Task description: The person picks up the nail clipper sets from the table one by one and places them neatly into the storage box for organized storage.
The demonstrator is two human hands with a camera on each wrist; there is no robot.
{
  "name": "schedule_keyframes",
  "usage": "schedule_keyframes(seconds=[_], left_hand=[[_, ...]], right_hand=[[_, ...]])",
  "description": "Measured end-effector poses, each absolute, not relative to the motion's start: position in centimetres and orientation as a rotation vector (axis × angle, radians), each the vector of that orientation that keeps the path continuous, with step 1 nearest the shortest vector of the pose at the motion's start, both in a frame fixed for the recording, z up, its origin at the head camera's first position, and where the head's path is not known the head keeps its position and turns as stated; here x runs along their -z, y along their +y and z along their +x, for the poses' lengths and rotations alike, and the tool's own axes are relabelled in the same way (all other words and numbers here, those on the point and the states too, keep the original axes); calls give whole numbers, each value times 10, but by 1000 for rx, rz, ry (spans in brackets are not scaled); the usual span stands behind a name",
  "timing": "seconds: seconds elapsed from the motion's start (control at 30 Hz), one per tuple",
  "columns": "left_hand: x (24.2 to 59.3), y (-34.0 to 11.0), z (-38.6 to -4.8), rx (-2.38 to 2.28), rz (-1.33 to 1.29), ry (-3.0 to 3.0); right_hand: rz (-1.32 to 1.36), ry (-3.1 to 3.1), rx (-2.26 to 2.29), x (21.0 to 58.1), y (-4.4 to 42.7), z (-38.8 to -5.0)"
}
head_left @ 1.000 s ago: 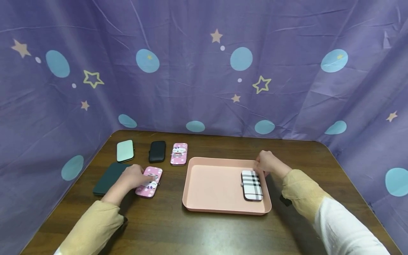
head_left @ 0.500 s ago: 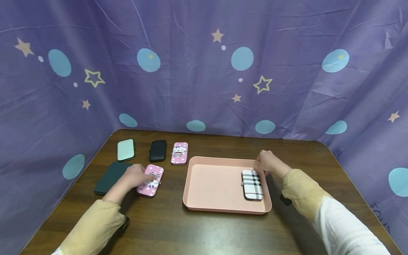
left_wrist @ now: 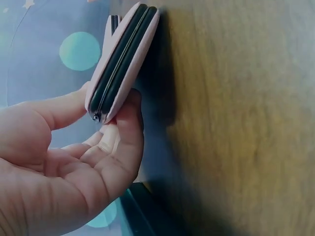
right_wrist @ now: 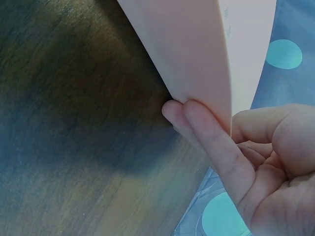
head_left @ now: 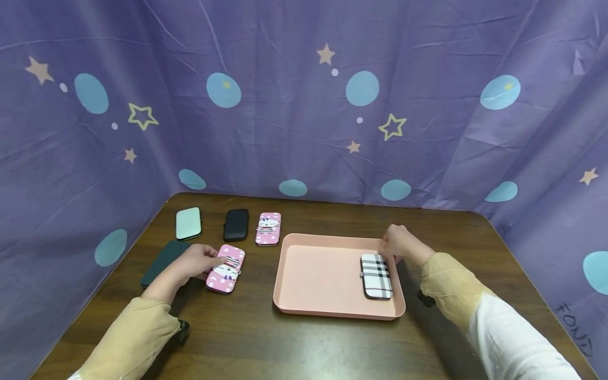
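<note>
My left hand (head_left: 193,262) pinches a pink cat-print case (head_left: 223,278) between thumb and curled fingers. In the left wrist view this case (left_wrist: 123,64) is seen edge-on, its dark rim between two pink faces, with the hand (left_wrist: 74,162) at its lower end. At the right, my right hand (head_left: 401,244) grips the far right corner of a pink tray (head_left: 309,279). The right wrist view has the thumb on one side of the tray wall (right_wrist: 197,54) and the fingers of the hand (right_wrist: 256,167) on the other. A plaid case (head_left: 377,276) lies in the tray's right part.
A mint case (head_left: 188,223), a black case (head_left: 236,225) and another pink cat-print case (head_left: 268,229) lie along the back left of the wooden table (head_left: 323,351). A dark green flat item (head_left: 163,260) is partly behind the left hand. A purple curtain (head_left: 294,142) surrounds the table's back and sides.
The left hand has shifted slightly left across the pink case, its thumb now nearer the case's left edge. The case has moved slightly right and away. The right hand keeps its hold on the tray.
</note>
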State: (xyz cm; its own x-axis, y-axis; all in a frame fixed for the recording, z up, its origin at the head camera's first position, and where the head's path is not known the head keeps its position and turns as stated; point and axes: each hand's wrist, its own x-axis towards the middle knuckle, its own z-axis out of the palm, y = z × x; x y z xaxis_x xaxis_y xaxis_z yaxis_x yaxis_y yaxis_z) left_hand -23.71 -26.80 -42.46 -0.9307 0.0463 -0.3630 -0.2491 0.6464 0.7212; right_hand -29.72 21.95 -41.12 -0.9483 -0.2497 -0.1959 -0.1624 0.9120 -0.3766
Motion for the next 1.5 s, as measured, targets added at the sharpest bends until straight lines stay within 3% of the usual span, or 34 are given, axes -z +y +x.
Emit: schedule_keyframes(seconds=[0.4, 0.77, 1.5], left_hand=[[425, -268, -244, -1556, -154, 2251], [400, -259, -255, -1884, -136, 1975], [364, -183, -270, -1919, -4, 1917]], right_hand=[[-296, 2831, 524, 412, 219, -297], [-329, 2837, 494, 410, 219, -296], [-358, 2858, 472, 409, 219, -296]])
